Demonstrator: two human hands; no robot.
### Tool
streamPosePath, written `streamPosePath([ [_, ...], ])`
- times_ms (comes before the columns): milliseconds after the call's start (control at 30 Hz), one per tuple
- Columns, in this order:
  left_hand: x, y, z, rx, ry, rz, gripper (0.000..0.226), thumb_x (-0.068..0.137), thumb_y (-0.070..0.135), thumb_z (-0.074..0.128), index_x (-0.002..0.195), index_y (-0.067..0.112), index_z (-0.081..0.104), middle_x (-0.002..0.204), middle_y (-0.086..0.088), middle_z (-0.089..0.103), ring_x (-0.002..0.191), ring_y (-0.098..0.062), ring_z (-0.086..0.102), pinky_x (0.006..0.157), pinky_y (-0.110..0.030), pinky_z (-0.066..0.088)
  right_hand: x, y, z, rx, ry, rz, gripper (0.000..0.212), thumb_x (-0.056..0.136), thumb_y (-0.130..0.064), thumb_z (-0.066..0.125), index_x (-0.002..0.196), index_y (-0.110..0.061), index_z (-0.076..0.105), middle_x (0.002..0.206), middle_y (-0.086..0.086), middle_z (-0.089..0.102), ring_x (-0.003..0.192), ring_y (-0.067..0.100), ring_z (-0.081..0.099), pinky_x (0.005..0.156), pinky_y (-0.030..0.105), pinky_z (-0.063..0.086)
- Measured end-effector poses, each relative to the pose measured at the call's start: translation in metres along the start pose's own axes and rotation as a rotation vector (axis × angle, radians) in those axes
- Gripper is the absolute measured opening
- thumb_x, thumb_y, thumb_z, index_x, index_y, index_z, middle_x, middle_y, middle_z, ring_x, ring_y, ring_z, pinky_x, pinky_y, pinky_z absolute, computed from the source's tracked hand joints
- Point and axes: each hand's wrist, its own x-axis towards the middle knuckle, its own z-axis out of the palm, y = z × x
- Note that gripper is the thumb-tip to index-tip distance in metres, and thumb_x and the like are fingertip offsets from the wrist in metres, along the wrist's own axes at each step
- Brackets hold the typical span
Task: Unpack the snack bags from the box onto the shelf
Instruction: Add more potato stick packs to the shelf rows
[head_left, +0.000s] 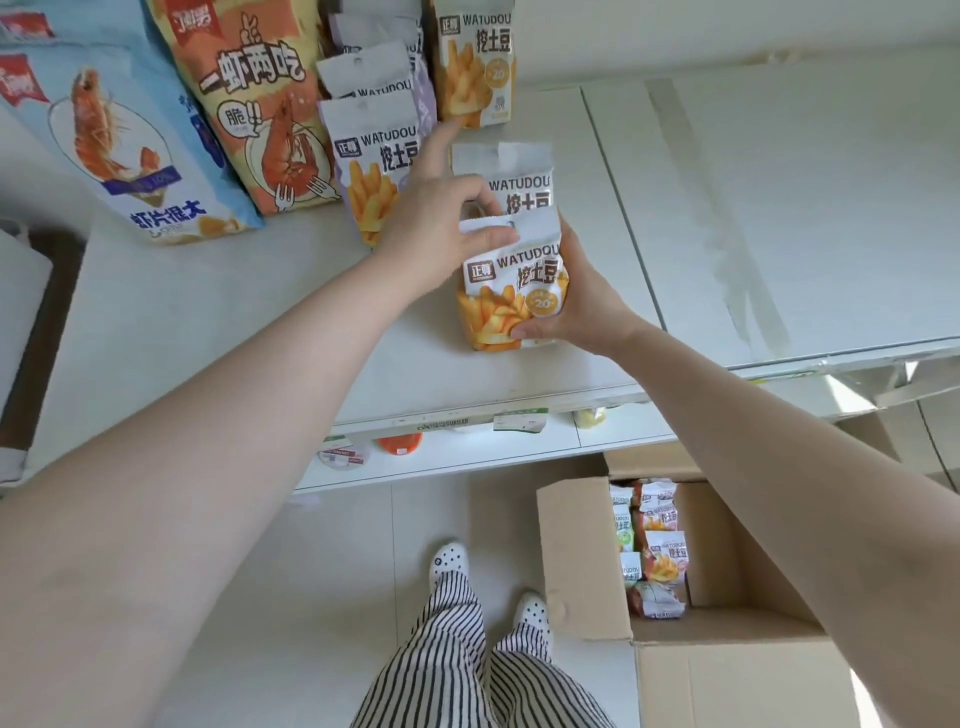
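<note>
The right hand (566, 306) grips the yellow fries bag (511, 291) at its lower right while the left hand (441, 228) pinches its top edge. The bag stands on the shelf (519, 379); it should sit squarely in front of the bag behind (506, 174), label facing near.

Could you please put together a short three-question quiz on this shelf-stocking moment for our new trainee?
1. True or false: both hands hold the same fries bag.
2. Where does the cardboard box stand? A) on the shelf B) on the floor below the shelf C) on a trolley
3. Fill in: the fries bag is yellow at the bottom, and the upright bags left of it are ____.

Key
1. True: the left hand pinches its top edge, and the right hand grips its lower side.
2. B, with bags left inside it.
3. Purple, on the shelf.
</note>
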Motion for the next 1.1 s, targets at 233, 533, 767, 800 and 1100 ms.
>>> streamPosePath([
  [233, 0.034, 0.014, -0.014, 0.067, -0.218, -0.049, 0.022, 0.071, 0.035, 0.082, 0.07, 0.034, 0.06, 0.142, 0.001, 0.045, 0.135, -0.021, 0.036, 0.116, -0.042, 0.021, 0.008, 0.009, -0.011, -0.075, 0.004, -0.008, 0.125, 0.056, -0.003, 0.092, 0.153, -0.017, 0.014, 0.129, -0.007, 0.054, 0.109, -0.012, 0.056, 0.083, 0.009, 0.046],
  [533, 0.08, 0.021, -0.026, 0.396, -0.255, 0.097, 0.026, 0.072, 0.049, 0.077, 0.083, 0.029, 0.064, 0.127, 0.005, 0.058, 0.124, -0.019, 0.048, 0.101, -0.035, 0.027, 0.044, 0.02, -0.029, -0.09, 0.049, -0.003, 0.116, 0.061, -0.003, 0.09, 0.151, -0.027, 0.021, 0.131, -0.013, 0.057, 0.113, 0.001, 0.06, 0.087, 0.025, 0.052],
  [767, 0.133, 0.015, -0.038, 0.484, -0.496, 0.164, 0.028, 0.071, 0.035, 0.082, 0.079, 0.035, 0.055, 0.133, -0.007, 0.048, 0.124, -0.027, 0.043, 0.1, -0.047, 0.04, 0.082, 0.025, -0.048, -0.054, 0.093, -0.003, 0.118, 0.055, -0.013, 0.091, 0.15, -0.033, 0.023, 0.13, -0.014, 0.059, 0.114, 0.007, 0.062, 0.095, 0.043, 0.055],
  [800, 0.138, 0.012, -0.038, 0.486, -0.467, 0.18, 0.029, 0.071, 0.035, 0.082, 0.077, 0.034, 0.054, 0.128, -0.007, 0.05, 0.122, -0.027, 0.045, 0.098, -0.045, 0.041, 0.088, 0.024, -0.05, -0.051, 0.095, -0.005, 0.119, 0.055, -0.014, 0.09, 0.15, -0.032, 0.022, 0.131, -0.012, 0.058, 0.115, 0.008, 0.062, 0.095, 0.043, 0.054],
  [1100, 0.174, -0.024, -0.042, 0.494, -0.306, 0.21, 0.03, 0.077, 0.033, 0.078, 0.091, 0.022, 0.054, 0.109, -0.001, 0.056, 0.101, -0.023, 0.052, 0.088, -0.04, 0.044, 0.151, 0.022, -0.059, -0.105, 0.101, -0.025, 0.121, 0.062, 0.0, 0.089, 0.154, -0.026, 0.015, 0.135, -0.004, 0.056, 0.121, 0.016, 0.058, 0.102, 0.046, 0.049],
])
